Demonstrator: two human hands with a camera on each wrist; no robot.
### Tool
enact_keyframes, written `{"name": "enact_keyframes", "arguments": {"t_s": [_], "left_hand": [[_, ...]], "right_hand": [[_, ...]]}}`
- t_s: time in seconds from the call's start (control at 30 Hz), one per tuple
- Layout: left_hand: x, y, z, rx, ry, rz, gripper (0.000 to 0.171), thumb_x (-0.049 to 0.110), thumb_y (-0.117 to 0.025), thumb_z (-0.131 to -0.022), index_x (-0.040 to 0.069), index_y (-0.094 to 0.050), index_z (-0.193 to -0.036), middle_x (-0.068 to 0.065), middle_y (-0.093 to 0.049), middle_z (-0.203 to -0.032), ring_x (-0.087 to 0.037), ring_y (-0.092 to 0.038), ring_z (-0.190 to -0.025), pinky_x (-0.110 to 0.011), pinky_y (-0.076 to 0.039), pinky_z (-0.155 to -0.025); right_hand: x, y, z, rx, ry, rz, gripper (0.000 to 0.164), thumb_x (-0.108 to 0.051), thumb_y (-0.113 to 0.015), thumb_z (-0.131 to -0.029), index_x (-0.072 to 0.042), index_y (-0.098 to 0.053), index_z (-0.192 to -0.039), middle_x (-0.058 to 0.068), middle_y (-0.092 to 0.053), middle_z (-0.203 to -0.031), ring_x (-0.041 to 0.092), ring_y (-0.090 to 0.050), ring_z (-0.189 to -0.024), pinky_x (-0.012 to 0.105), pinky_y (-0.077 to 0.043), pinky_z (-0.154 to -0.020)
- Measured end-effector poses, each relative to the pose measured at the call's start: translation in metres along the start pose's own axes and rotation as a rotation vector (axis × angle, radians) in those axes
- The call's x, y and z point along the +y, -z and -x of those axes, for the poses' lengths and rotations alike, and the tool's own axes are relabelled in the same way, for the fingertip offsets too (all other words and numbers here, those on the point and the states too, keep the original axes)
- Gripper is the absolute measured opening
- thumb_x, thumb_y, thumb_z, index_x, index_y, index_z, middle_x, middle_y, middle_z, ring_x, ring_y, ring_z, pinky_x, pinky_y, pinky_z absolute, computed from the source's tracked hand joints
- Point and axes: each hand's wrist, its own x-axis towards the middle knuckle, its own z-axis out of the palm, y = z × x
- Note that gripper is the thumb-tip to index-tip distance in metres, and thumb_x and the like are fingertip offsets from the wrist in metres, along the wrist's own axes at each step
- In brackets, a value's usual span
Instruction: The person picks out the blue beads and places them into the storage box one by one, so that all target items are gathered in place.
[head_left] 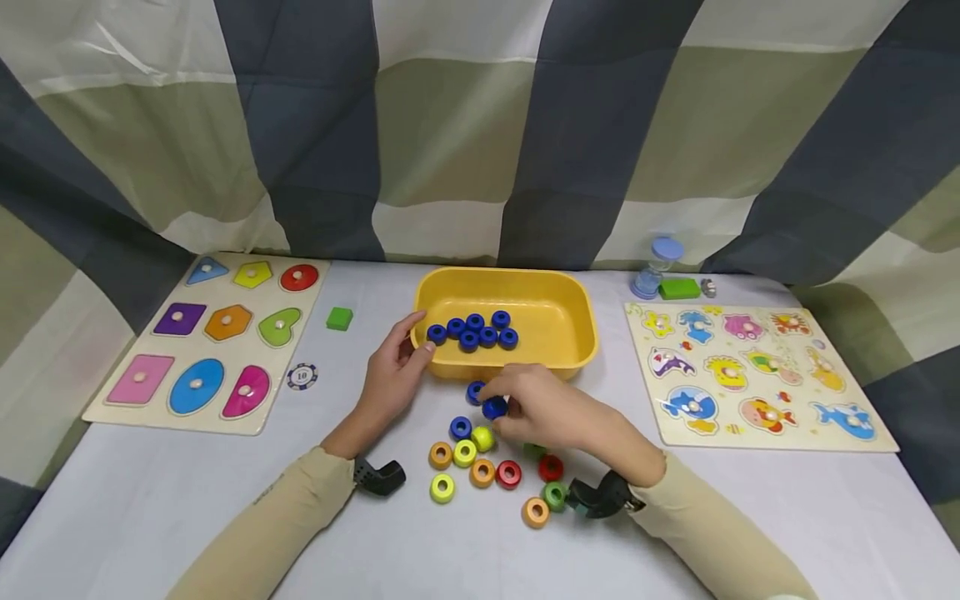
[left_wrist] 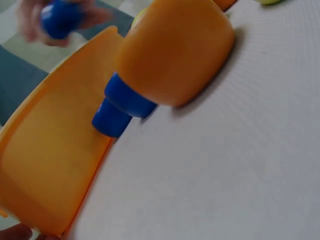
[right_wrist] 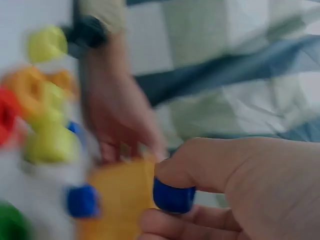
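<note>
My left hand holds the left front corner of a yellow tray, thumb at the front wall. Several blue rings lie inside the tray toward its left. Just in front of the tray, my right hand pinches a blue ring between thumb and fingers, above the table. Two more blue rings, one by the tray and one nearer me, lie on the cloth. Close by are yellow rings, orange rings, red rings and a green ring.
A shape puzzle board lies at left, beside a green block and a poker chip. On the right is an animal puzzle board. Behind it stand an hourglass and another green block. A checked curtain hangs behind.
</note>
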Motion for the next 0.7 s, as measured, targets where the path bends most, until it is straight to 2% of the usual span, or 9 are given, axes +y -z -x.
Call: {"name": "enact_keyframes", "arguments": {"t_s": [0.07,0.17,0.27,0.33,0.43,0.5,0.57,0.63,0.7], "left_hand": [[0.0,0.0,0.0,0.0,-0.003,-0.008,0.048,0.023,-0.053,-0.099,0.016,-0.042,-0.146,-0.003,-0.042,-0.153,-0.022,-0.054,-0.123,-0.039,-0.049,-0.1],[0.001,0.001,0.0,0.004,-0.007,-0.011,0.048,0.023,-0.053,-0.099,0.016,-0.043,-0.146,-0.003,-0.042,-0.152,-0.022,-0.054,-0.122,-0.038,-0.049,-0.1],[0.001,0.001,0.0,0.008,-0.008,-0.003,0.048,0.022,-0.053,-0.099,0.015,-0.043,-0.145,-0.004,-0.042,-0.152,-0.023,-0.055,-0.121,-0.039,-0.05,-0.099],[0.001,-0.001,0.001,0.001,0.0,0.002,0.048,0.022,-0.053,-0.099,0.016,-0.042,-0.146,-0.003,-0.041,-0.153,-0.021,-0.054,-0.124,-0.038,-0.049,-0.101],[0.0,-0.002,0.001,-0.003,0.0,0.014,0.048,0.023,-0.053,-0.099,0.015,-0.042,-0.146,-0.002,-0.042,-0.152,-0.021,-0.054,-0.123,-0.038,-0.049,-0.101],[0.0,-0.002,0.0,-0.003,-0.006,0.013,0.049,0.023,-0.053,-0.099,0.015,-0.042,-0.146,-0.002,-0.042,-0.152,-0.021,-0.054,-0.122,-0.039,-0.05,-0.1],[0.0,-0.001,0.0,0.009,-0.011,0.012,0.048,0.022,-0.054,-0.099,0.015,-0.043,-0.145,-0.002,-0.043,-0.151,-0.022,-0.055,-0.119,-0.039,-0.05,-0.098],[0.001,0.0,-0.001,0.017,-0.01,0.007,0.048,0.022,-0.054,-0.099,0.015,-0.043,-0.145,-0.003,-0.043,-0.152,-0.022,-0.055,-0.12,-0.04,-0.05,-0.099],[0.0,0.0,-0.001,0.017,-0.008,0.003,0.048,0.022,-0.053,-0.099,0.015,-0.043,-0.145,-0.003,-0.042,-0.152,-0.023,-0.054,-0.124,-0.04,-0.049,-0.102]], "right_hand": [[0.005,0.015,-0.003,0.086,-0.02,-0.035,0.028,-0.011,-0.07,-0.083,-0.008,-0.069,-0.11,0.002,-0.067,-0.098,0.014,-0.057,-0.076,0.023,-0.052,-0.066],[0.023,0.036,-0.014,0.235,-0.106,-0.021,0.026,-0.007,-0.07,-0.082,-0.006,-0.067,-0.107,0.007,-0.068,-0.099,0.019,-0.059,-0.075,0.029,-0.054,-0.067],[0.047,0.043,-0.032,0.308,-0.215,0.027,0.025,-0.005,-0.068,-0.081,-0.003,-0.068,-0.106,0.012,-0.069,-0.099,0.023,-0.061,-0.078,0.034,-0.054,-0.071],[0.065,0.04,-0.045,0.277,-0.277,0.06,0.026,-0.004,-0.067,-0.082,-0.001,-0.069,-0.108,0.014,-0.069,-0.101,0.026,-0.062,-0.085,0.038,-0.054,-0.079],[0.086,0.03,-0.063,0.178,-0.375,0.085,0.028,-0.003,-0.067,-0.082,-0.001,-0.068,-0.11,0.015,-0.069,-0.106,0.028,-0.06,-0.095,0.042,-0.051,-0.09],[0.094,0.025,-0.071,0.107,-0.433,0.088,0.029,-0.002,-0.066,-0.083,-0.003,-0.068,-0.112,0.015,-0.068,-0.11,0.029,-0.057,-0.098,0.043,-0.049,-0.095],[0.097,0.023,-0.076,0.067,-0.455,0.092,0.032,-0.002,-0.067,-0.083,-0.004,-0.067,-0.115,0.015,-0.067,-0.112,0.03,-0.056,-0.099,0.043,-0.048,-0.097],[0.095,0.023,-0.076,0.065,-0.458,0.109,0.037,0.001,-0.066,-0.083,-0.003,-0.064,-0.12,0.016,-0.065,-0.117,0.029,-0.056,-0.102,0.044,-0.047,-0.099],[0.086,0.023,-0.073,0.117,-0.441,0.141,0.041,0.003,-0.063,-0.083,-0.004,-0.061,-0.123,0.016,-0.063,-0.119,0.029,-0.057,-0.102,0.044,-0.049,-0.097]]}}
